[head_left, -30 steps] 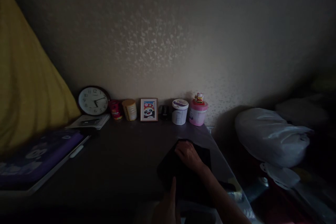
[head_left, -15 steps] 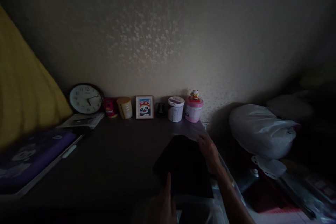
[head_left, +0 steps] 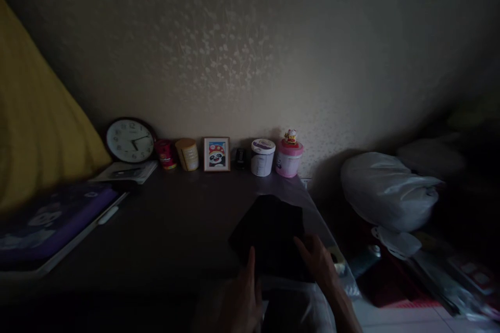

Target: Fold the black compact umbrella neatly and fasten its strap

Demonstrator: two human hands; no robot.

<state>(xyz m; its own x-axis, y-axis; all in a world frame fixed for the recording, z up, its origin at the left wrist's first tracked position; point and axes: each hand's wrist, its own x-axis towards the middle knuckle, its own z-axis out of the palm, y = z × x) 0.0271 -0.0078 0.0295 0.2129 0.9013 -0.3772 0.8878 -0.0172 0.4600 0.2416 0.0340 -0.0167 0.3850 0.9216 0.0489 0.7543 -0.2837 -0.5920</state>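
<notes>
A piece of folded black cloth lies flat on the right part of the dark table. It is so dark that its folds and exact kind do not show. At its near left edge is my left hand, one finger stretched out onto the cloth and the lower part lost in shadow. My right hand is at the cloth's right side, its thumb over the edge and the fingertips curled into the dark fabric. Below both hands, a clear plastic sheet hangs over the table's front.
Along the wall stand a clock, a red can, a yellow tub, a framed panda picture, a white tub and a pink tub. A purple case lies left. White bags sit right, beyond the table edge.
My right hand has moved from the cloth's far right corner down along its right side, toward me. My left hand stays nearly in place. The view has shifted slightly.
</notes>
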